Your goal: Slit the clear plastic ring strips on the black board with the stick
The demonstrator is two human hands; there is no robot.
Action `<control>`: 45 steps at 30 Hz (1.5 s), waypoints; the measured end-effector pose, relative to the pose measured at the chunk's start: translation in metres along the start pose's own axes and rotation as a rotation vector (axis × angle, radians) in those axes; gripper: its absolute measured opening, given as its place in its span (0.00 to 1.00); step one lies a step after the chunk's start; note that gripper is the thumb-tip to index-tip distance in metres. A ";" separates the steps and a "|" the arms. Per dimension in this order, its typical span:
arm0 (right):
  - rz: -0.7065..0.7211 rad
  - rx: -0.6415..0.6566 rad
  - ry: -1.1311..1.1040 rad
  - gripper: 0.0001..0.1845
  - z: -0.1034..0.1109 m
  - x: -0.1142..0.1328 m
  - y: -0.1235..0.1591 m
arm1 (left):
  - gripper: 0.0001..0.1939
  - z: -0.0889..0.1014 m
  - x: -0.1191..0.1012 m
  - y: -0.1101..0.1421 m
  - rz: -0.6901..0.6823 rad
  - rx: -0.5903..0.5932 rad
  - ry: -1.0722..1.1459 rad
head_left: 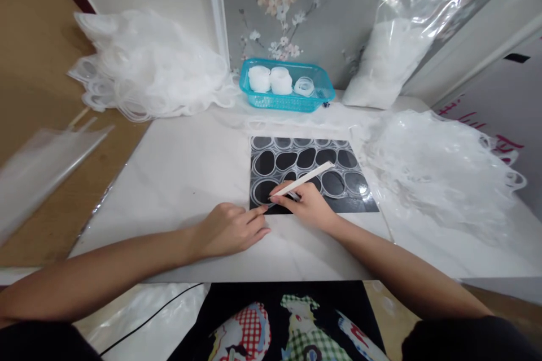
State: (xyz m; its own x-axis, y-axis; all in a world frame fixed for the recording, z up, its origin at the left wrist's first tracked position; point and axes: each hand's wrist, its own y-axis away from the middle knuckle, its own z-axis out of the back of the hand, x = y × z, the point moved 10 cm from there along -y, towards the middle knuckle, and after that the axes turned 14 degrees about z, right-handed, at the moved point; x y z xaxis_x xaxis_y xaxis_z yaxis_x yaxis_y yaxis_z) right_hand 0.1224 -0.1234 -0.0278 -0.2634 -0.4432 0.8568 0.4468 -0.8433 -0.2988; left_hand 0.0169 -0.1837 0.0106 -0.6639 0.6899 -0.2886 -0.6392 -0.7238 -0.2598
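Observation:
My right hand (311, 203) is closed around a slim white pen-like tool (307, 177), held at a slant with its lower tip at the near left part of a ring sheet. This translucent sheet of joined white rings (332, 183) lies over a black mat (355, 204). My left hand (231, 229) rests on the white table, fingers stretched out toward the tool's tip. Its index fingertip touches the near left edge of the sheet, and nothing is held in it. The exact shape of the tool's tip is too small to tell.
Behind the mat stands a blue plastic basket (288, 102) with stacks of white rings (280, 80). Heaps of translucent ring sheets lie at the left (156, 67) and right (436, 169). A filled zip bag (383, 62) leans against the wall. The table's front edge is near my body.

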 end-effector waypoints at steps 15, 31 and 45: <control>0.162 0.029 0.103 0.05 -0.001 0.011 -0.002 | 0.15 -0.001 -0.009 0.005 -0.076 -0.070 -0.207; 0.301 -0.696 0.295 0.10 0.128 0.025 -0.069 | 0.14 -0.021 0.018 0.009 0.275 0.238 0.229; 0.623 -0.288 0.194 0.12 0.087 0.182 -0.033 | 0.28 0.045 -0.008 -0.072 0.961 0.104 2.099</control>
State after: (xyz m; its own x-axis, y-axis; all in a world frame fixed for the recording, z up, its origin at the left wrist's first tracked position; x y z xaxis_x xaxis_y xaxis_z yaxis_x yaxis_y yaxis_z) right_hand 0.1337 -0.1497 0.1747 -0.1918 -0.8925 0.4083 0.3267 -0.4504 -0.8309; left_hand 0.0505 -0.1369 0.0728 0.4538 -0.7423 -0.4930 -0.5517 -0.6685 0.4987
